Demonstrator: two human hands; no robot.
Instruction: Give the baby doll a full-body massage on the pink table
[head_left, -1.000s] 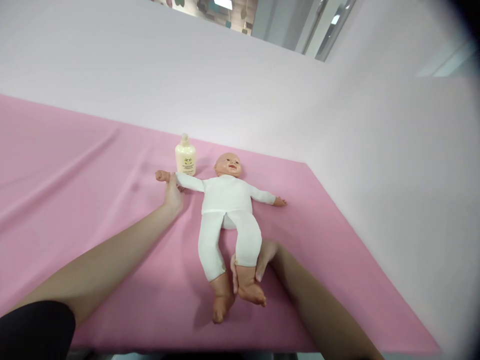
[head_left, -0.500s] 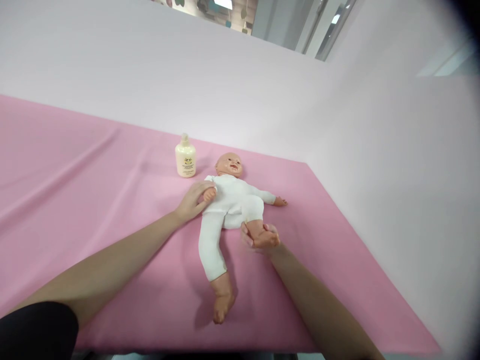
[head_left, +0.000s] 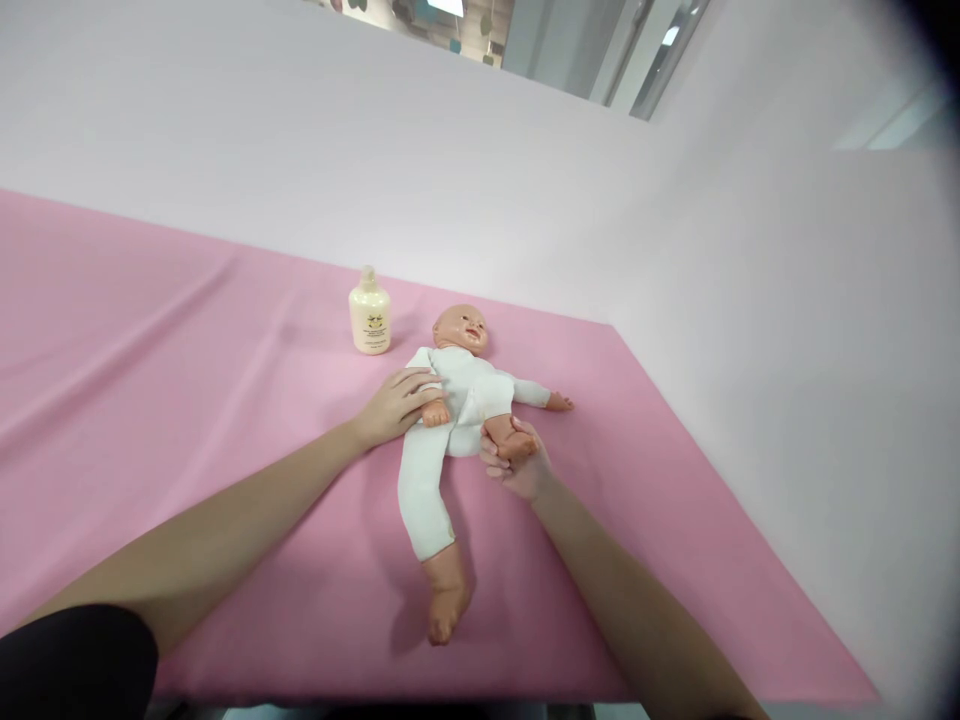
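Observation:
A baby doll [head_left: 424, 480] with a white cloth body lies on its back, head away from me. My left hand [head_left: 391, 408] is closed around the doll's arm on the left, fingers over the sleeve, with the doll's small hand [head_left: 435, 412] showing below them. In my right hand [head_left: 531, 474] is the doll's foot [head_left: 516, 443] on the right side; that leg is bent up toward the belly. The other leg lies stretched toward me, its bare foot [head_left: 447, 605] resting near the front. The doll's other arm [head_left: 532, 393] reaches out to the right.
A cream pump bottle [head_left: 370, 318] stands left of the doll's head. Pink cloth [head_left: 225, 400] covers the table under everything, with some wrinkles at the left. White walls [head_left: 465, 190] rise behind and at the right.
My right hand has pushed the doll's foot up and slightly left, bending the leg closer to the belly. My left hand and the doll's arm have shifted slightly right, over the body.

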